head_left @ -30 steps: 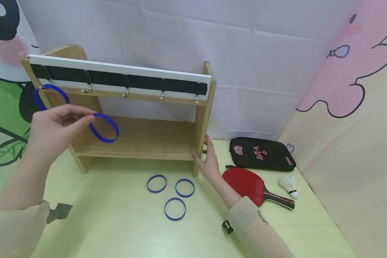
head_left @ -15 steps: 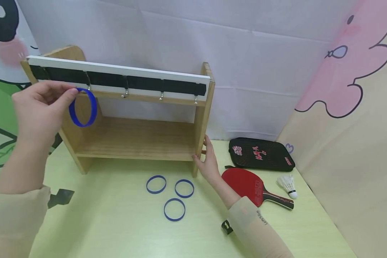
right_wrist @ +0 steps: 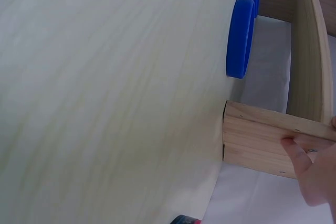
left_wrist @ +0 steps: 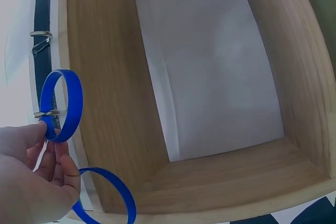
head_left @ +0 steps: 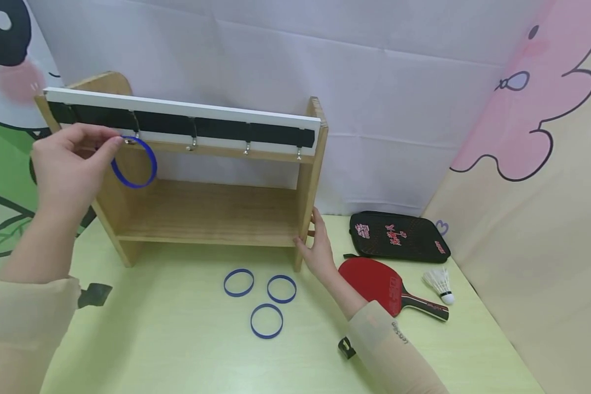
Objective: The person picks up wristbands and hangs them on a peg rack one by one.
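Note:
My left hand [head_left: 69, 161] pinches a blue ring [head_left: 152, 167], a thin flat band like a wristband, between thumb and fingertips. In the left wrist view the held ring [left_wrist: 76, 98] stands at a metal hook [left_wrist: 48, 114]; whether it bears on the hook I cannot tell. A second blue ring [left_wrist: 122, 187] hangs below, at the rack's end, hidden behind my hand in the head view. My right hand [head_left: 320, 254] grips the right side board of the wooden shelf [head_left: 311, 180], thumb at its front edge. Three blue rings [head_left: 267, 321] lie on the table.
A white-and-black hook strip [head_left: 216, 128] with several hooks runs along the shelf's top front. At right lie a black case [head_left: 399, 236], a red table tennis bat [head_left: 374, 282], and a shuttlecock [head_left: 439, 284]. A small black object [head_left: 346, 347] sits by my right sleeve.
My left hand has moved up and left with the ring, from in front of the shelf opening to the second hook. My right hand stays on the side board.

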Demonstrator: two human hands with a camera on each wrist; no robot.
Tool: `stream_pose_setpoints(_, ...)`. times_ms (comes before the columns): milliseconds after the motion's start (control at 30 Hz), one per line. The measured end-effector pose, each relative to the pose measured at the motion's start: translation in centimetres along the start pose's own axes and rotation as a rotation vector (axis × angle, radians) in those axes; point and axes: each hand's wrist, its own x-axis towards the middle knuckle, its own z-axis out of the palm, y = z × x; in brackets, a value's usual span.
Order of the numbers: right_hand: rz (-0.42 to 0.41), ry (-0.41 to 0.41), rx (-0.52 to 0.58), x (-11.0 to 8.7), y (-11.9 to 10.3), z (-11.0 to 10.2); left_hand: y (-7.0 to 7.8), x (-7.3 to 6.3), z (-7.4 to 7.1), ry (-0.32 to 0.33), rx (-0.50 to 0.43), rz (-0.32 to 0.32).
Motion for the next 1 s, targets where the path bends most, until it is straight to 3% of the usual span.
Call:
stream_pose_setpoints(300,-0.019,-0.001,0.004,0.0,-0.2,0.3,-0.5,-0.1,0.0,0.032,-0.012,0.052)
stream_pose_setpoints(567,-0.016,0.000,0.008,0.1,-0.3,0.3,0.5,-1.3,0.1,0.088,-0.037,0.119)
stream_pose_setpoints(800,-0.012,0.003,0.022,0.0,-0.6,0.1,1.6,-3.0,0.6,-0.002,-0.025,0.194)
stream_pose_setpoints(1000,-0.013,-0.006,0.014,0.0,-0.5,0.2,0.6,-4.6,1.8,-0.116,0.056,0.246)
